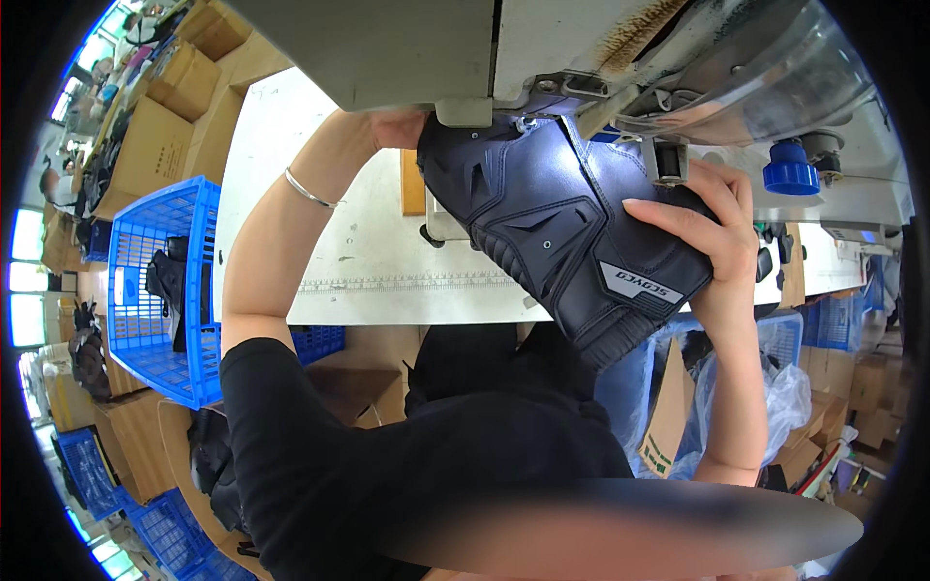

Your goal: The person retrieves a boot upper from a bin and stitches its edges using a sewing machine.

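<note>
A black boot upper (pixel 542 223) with stitched seams, ribbed panels and a pale label lies tilted beneath the head of a sewing machine (pixel 407 58). Light falls on its upper middle, close to the machine's needle area. My right hand (pixel 717 223) grips the boot upper by its right side, thumb stretched over the front and the other fingers curled around the edge. At the upper left end of the boot upper is my left hand (pixel 399 128), against its edge. The machine head and the boot upper hide the left fingers.
A white worktable (pixel 358 281) with a ruler strip runs under the machine. Left of it stands a blue plastic crate (pixel 165 290) with dark pieces inside. A clear plastic guard (pixel 765 77) and a blue knob (pixel 790 169) project at upper right. Cardboard boxes (pixel 145 155) stand far left.
</note>
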`<move>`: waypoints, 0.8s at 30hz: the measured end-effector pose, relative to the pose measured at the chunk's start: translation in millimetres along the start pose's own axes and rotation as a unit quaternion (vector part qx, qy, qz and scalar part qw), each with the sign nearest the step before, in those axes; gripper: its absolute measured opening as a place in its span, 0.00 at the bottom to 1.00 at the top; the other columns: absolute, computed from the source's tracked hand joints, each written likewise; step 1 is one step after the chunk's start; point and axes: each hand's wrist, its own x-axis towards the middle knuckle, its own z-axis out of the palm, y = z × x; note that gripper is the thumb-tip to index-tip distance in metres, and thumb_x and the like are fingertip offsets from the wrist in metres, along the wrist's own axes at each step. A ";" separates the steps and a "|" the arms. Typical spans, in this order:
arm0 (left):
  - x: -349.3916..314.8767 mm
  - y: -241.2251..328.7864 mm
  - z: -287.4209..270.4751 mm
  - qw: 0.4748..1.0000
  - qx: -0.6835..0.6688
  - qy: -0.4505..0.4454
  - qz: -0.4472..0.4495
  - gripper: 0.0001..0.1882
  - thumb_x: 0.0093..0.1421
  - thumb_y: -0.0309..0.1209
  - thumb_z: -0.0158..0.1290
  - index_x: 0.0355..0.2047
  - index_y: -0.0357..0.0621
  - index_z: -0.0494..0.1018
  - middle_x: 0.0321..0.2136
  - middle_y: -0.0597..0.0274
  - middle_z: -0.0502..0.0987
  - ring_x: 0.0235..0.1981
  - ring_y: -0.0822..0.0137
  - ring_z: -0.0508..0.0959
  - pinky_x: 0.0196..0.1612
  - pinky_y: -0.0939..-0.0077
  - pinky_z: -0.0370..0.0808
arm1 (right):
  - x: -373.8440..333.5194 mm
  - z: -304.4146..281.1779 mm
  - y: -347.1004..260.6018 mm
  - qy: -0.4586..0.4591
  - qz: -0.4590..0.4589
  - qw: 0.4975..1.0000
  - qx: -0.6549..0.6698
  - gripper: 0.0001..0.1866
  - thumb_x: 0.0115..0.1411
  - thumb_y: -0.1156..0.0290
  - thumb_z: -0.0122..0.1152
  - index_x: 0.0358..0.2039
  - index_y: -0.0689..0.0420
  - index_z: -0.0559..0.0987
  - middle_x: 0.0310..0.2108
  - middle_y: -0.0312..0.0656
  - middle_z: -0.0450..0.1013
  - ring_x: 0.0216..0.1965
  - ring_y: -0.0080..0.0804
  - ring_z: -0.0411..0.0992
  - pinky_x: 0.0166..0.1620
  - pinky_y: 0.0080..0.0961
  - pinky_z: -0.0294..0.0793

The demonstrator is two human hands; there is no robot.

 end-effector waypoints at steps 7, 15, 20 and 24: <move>-0.4 -3.6 -2.1 0.999 -0.034 -0.029 -0.002 0.16 0.61 0.28 0.50 0.47 0.30 0.71 0.44 0.47 0.75 0.46 0.62 0.77 0.50 0.69 0.77 | 13.1 -6.9 1.1 -0.017 -0.004 1.000 -0.003 0.22 0.32 0.76 0.62 0.34 0.49 0.85 0.41 0.41 0.72 0.46 0.39 0.66 0.50 0.28 0.67; -5.3 -8.4 0.1 0.997 -0.059 -0.052 -0.015 0.16 0.62 0.27 0.49 0.48 0.30 0.71 0.44 0.46 0.75 0.46 0.62 0.77 0.50 0.69 0.77 | 19.0 -10.2 26.7 -0.024 -0.008 0.998 0.062 0.21 0.35 0.83 0.62 0.34 0.52 0.84 0.45 0.38 0.75 0.49 0.41 0.69 0.52 0.31 0.68; -6.2 -12.9 8.0 0.999 -0.026 0.048 -0.004 0.16 0.61 0.25 0.47 0.48 0.27 0.69 0.45 0.45 0.75 0.44 0.62 0.78 0.50 0.69 0.77 | 17.0 -34.0 -22.0 -0.024 -0.080 0.996 -0.011 0.16 0.47 0.62 0.60 0.37 0.52 0.82 0.46 0.37 0.74 0.52 0.42 0.68 0.57 0.40 0.62; -7.2 -14.5 10.8 0.998 -0.050 0.038 -0.004 0.16 0.60 0.24 0.49 0.47 0.26 0.70 0.44 0.43 0.74 0.43 0.61 0.79 0.50 0.70 0.78 | -15.8 -5.6 -52.4 -0.037 -0.099 0.991 -0.086 0.21 0.39 0.54 0.69 0.34 0.48 0.82 0.43 0.34 0.74 0.52 0.46 0.64 0.54 0.39 0.62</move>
